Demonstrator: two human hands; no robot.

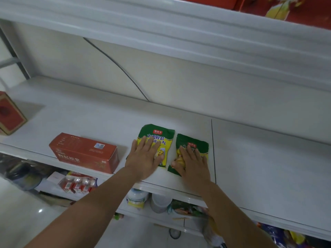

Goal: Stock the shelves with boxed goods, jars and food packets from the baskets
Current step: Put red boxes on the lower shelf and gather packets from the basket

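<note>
Upright red box: at the far left edge of the frame, standing on the shelf, cut off by the border.
Flat red box: lower left of centre, lying on its long side near the shelf's front edge, well apart from the upright one.
My left hand: centre of the frame, fingers straight and spread, palm pressing flat on the left packet.
Left packet: green and yellow, lying flat on the shelf just right of the flat red box.
Right packet: same green and yellow, flat just beside the left one, a narrow gap between them.
My right hand: fingers straight, resting flat on the right packet; my hands are apart.
Lower shelf: a pack of small bottles at lower left, a white jar under my left arm.
</note>
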